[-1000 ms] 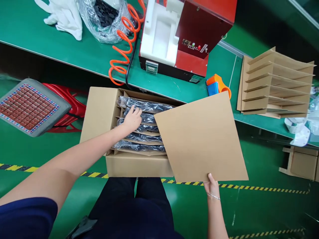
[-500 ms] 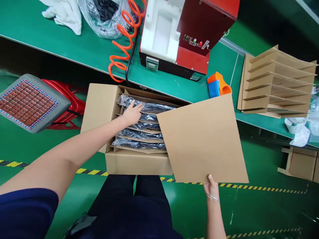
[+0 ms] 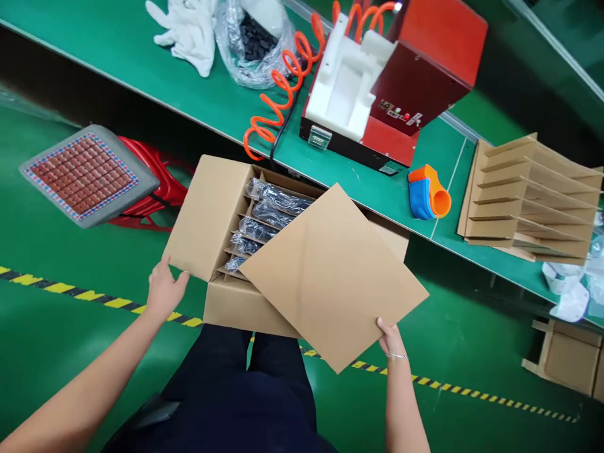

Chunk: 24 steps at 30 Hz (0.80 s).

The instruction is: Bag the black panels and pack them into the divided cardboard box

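An open cardboard box [image 3: 236, 305] rests on my lap, holding several black items in clear plastic bags [image 3: 264, 217] between cardboard dividers. My left hand [image 3: 164, 290] grips the edge of the box's left flap [image 3: 207, 214]. My right hand [image 3: 389, 338] holds a flat cardboard sheet [image 3: 330, 274] by its near right edge, tilted over the right half of the box and hiding most of the bagged items.
A green workbench [image 3: 226, 107] runs behind the box with a red and white machine [image 3: 401, 75], an orange coiled hose [image 3: 278, 94], white gloves [image 3: 186, 31], a plastic bag [image 3: 255, 44], an orange and blue tape dispenser [image 3: 429, 195] and cardboard dividers [image 3: 533, 195]. A cushioned red stool [image 3: 89, 176] stands left.
My left hand left the bagged items and moved down to the left flap's edge. The cardboard sheet swung left over the box. The view shifted.
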{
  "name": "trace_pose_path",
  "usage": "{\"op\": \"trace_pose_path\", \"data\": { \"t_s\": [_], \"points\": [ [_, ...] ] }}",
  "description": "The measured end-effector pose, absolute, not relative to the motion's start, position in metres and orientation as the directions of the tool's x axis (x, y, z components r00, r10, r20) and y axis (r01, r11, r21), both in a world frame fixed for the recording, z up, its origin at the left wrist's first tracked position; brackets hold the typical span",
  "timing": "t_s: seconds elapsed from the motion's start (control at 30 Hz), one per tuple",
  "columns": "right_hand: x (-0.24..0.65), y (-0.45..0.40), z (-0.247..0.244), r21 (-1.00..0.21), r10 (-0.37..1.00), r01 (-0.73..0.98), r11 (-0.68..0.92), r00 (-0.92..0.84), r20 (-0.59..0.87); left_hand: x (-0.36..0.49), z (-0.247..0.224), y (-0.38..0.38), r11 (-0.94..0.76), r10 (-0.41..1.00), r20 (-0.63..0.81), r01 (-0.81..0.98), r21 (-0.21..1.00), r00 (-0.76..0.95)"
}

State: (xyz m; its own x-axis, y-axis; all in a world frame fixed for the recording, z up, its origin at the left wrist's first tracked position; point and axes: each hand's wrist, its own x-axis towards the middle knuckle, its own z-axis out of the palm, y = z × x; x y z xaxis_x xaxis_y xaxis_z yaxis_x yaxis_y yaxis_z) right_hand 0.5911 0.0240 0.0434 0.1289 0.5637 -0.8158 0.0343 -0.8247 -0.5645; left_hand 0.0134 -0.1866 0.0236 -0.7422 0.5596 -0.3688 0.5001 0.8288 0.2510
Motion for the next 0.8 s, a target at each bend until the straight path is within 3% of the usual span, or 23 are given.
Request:
{"op": "trace_pose_path", "data": {
  "t_s": [0.13, 0.33, 0.5, 0.7, 0.8],
  "points": [
    [0.579, 0.053, 0.024, -0.556, 0.571, 0.148, -0.818, 0.090, -0.816, 0.047, 0.012, -0.210, 0.857, 0.513, -0.447, 0.413, 0.308, -0.733],
    [0.601, 0.066, 0.038, -0.467, 0.512, 0.349, -0.813, 0.044, -0.858, 0.078, -0.003, -0.216, 0.881, 0.445, -0.503, 0.262, 0.394, -0.740],
    [0.611, 0.079, 0.028, -0.439, 0.526, 0.421, -0.794, 0.113, -0.843, 0.087, -0.016, -0.226, 0.888, 0.413, -0.547, 0.187, 0.420, -0.728],
    [0.610, 0.080, 0.001, -0.496, 0.611, 0.413, -0.764, 0.217, -0.761, 0.095, -0.010, -0.234, 0.834, 0.515, -0.469, 0.293, 0.467, -0.718],
    [0.611, 0.076, -0.003, -0.492, 0.610, 0.408, -0.769, 0.235, -0.757, 0.102, -0.002, -0.219, 0.639, 0.762, -0.377, 0.518, 0.569, -0.526]
  ]
}}
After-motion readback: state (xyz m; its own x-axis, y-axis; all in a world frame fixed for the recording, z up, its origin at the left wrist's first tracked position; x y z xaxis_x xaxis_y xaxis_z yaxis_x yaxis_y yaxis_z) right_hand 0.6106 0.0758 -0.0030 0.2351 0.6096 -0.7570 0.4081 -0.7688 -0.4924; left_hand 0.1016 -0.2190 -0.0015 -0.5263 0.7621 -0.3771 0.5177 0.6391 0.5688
